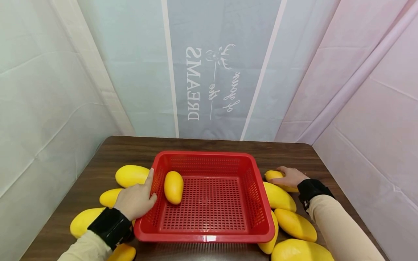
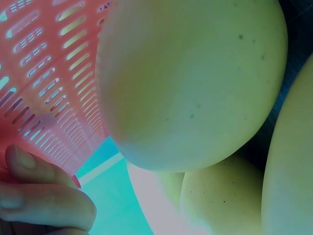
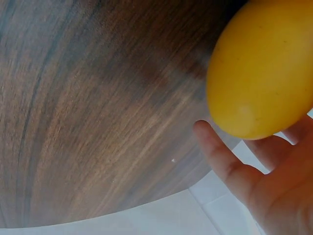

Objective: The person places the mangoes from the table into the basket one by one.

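Observation:
A red perforated plastic basket (image 1: 205,237) stands mid-table with one yellow mango (image 1: 173,187) lying inside at its left. My left hand (image 1: 135,199) holds the basket's left rim, index finger stretched along it and thumb over it; curled fingers (image 2: 49,200) show beside the basket wall in the left wrist view. On the far right, my right hand (image 1: 290,177) grips a small mango (image 1: 273,175) from above, its thumb on the near side. The right wrist view shows this mango (image 3: 264,73) against the hand, with one finger stretched away from it.
Several mangoes lie left of the basket, among them a large one (image 1: 130,175), partly behind my left arm. Several more, such as one mango (image 1: 295,224), lie close along the basket's right side. The brown wooden table (image 1: 130,143) ends at hanging cloth (image 1: 209,127).

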Action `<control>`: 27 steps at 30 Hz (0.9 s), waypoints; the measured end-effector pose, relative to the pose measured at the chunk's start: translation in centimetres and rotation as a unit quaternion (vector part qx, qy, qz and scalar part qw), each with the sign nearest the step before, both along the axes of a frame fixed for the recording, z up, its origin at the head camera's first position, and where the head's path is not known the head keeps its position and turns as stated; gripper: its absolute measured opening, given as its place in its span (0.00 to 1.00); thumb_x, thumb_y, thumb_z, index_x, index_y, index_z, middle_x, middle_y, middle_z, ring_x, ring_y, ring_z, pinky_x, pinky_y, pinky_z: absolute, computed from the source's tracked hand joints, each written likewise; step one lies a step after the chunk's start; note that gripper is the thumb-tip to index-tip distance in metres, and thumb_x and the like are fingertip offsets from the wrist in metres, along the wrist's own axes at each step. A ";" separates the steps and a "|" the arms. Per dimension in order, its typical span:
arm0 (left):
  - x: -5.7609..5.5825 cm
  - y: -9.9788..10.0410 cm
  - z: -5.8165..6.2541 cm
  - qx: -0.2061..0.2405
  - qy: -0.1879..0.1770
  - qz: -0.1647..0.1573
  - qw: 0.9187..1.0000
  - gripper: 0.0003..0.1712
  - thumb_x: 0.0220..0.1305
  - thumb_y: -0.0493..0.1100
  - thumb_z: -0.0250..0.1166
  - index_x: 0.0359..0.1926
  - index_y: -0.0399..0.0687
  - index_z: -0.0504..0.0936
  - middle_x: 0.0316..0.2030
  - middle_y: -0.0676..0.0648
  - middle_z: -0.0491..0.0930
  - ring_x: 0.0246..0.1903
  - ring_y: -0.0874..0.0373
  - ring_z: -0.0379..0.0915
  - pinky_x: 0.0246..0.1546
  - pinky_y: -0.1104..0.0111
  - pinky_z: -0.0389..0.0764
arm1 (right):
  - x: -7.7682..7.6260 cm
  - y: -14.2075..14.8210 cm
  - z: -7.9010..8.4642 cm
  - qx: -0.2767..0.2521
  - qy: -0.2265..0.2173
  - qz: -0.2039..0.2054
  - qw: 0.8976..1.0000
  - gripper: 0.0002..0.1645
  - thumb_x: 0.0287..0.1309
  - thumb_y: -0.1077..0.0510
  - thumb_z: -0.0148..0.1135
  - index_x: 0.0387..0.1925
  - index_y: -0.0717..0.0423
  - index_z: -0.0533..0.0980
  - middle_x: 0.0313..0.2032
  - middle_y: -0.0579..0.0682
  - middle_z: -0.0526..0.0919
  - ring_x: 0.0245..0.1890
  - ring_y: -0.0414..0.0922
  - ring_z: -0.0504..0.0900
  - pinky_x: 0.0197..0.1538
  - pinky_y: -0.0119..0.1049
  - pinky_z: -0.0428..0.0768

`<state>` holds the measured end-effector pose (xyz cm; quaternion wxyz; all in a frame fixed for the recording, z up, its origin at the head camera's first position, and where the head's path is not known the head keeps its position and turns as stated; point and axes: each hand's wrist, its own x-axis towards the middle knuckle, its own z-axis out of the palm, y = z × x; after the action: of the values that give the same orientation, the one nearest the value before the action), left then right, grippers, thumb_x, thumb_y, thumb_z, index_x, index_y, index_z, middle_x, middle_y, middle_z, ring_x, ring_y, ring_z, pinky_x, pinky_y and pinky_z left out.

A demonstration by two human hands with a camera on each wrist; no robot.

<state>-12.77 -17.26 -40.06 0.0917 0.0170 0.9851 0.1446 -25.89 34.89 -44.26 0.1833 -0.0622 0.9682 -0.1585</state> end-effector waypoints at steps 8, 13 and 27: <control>0.1 0.0 0.1 0.000 0.000 0.002 1.000 0.50 0.65 0.48 0.59 0.79 0.43 0.42 0.13 0.51 0.69 0.10 0.57 0.67 0.15 0.67 0.69 | -0.2 0.3 -0.5 -0.016 -0.014 -0.019 1.000 0.63 0.49 0.23 0.60 0.69 0.67 0.61 0.61 0.73 0.72 0.54 0.65 0.75 0.53 0.61 0.74; 0.1 0.0 0.1 0.000 -0.001 0.004 1.000 0.50 0.64 0.48 0.59 0.79 0.43 0.42 0.13 0.51 0.70 0.10 0.57 0.67 0.15 0.67 0.69 | 0.1 0.1 -0.3 -0.016 -0.015 -0.021 1.000 0.63 0.50 0.23 0.60 0.69 0.68 0.60 0.61 0.73 0.71 0.54 0.65 0.74 0.54 0.62 0.74; 0.1 0.1 0.1 -0.003 -0.003 0.007 1.000 0.50 0.64 0.48 0.59 0.79 0.43 0.42 0.13 0.50 0.69 0.10 0.57 0.67 0.15 0.67 0.69 | -0.2 -0.1 -0.6 -0.013 -0.004 -0.018 1.000 0.62 0.49 0.24 0.61 0.66 0.70 0.63 0.57 0.72 0.74 0.49 0.61 0.76 0.52 0.59 0.75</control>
<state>-12.70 -17.12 -40.00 0.0935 0.0097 0.9853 0.1426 -26.08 34.77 -44.88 0.1839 -0.0466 0.9663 -0.1743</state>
